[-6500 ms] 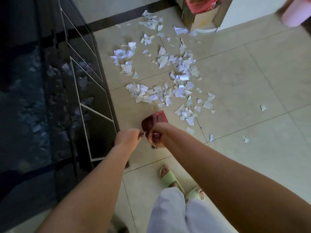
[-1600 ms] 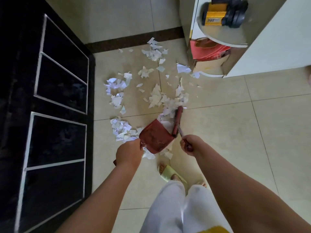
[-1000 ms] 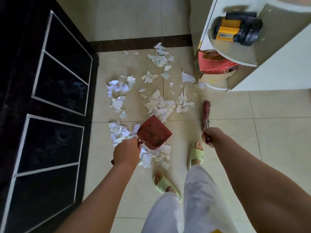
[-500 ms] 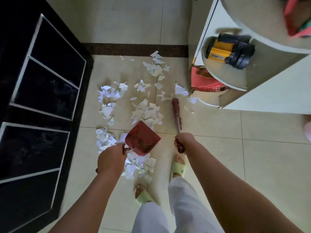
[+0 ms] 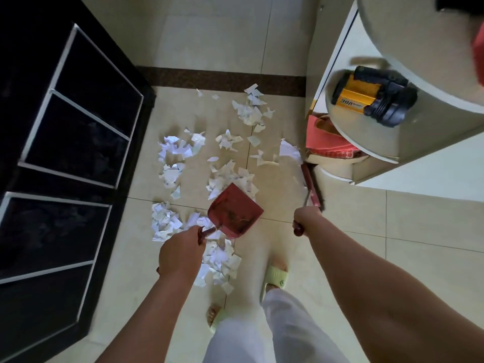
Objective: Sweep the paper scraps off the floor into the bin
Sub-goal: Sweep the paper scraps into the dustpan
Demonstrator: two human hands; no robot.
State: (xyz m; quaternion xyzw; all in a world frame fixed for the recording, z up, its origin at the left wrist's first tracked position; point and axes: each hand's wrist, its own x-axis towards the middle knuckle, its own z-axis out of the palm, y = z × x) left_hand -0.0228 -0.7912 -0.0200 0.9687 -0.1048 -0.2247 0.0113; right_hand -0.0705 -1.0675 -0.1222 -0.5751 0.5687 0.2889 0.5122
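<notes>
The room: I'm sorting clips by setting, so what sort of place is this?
Probably a room in a home: glossy tiled floor, a black cabinet along one side, and a white corner shelf holding a yellow lamp.

Paper scraps (image 5: 230,176) lie scattered on the floor (image 5: 392,231) between the cabinet (image 5: 65,153) on the left and the shelf unit (image 5: 392,158) on the right. The dustpan (image 5: 234,212) sits among them, the brush (image 5: 311,186) to its right near the shelf unit. A torch (image 5: 374,96) lies on a shelf.

Soft dim daylight, wide-angle edge distortion
</notes>
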